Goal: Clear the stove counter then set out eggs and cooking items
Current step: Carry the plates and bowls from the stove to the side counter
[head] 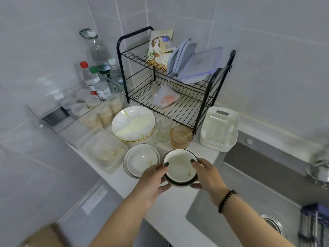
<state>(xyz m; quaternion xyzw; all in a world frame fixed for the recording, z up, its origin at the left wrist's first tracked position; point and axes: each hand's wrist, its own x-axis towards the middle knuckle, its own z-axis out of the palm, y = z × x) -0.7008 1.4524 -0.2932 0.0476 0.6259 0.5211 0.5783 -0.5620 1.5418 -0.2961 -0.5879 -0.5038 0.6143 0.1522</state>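
Note:
A used white bowl with a dark rim (179, 168) sits stacked in another bowl, low over the white counter (170, 202) beside the sink. My left hand (153, 182) grips its left side, thumb over the rim. My right hand (206, 173) grips its right side the same way. To the left stand stacked white plates with a dark rim (141, 160). Behind them lies a large dirty white plate with a gold edge (133, 123).
A black two-tier dish rack (178, 82) holds lids and packets. An amber glass (181, 137), a clear glass (162, 129), a white basket (219, 129), clear containers (104, 148) and bottles (96, 81) crowd the counter. The steel sink (258, 193) lies right.

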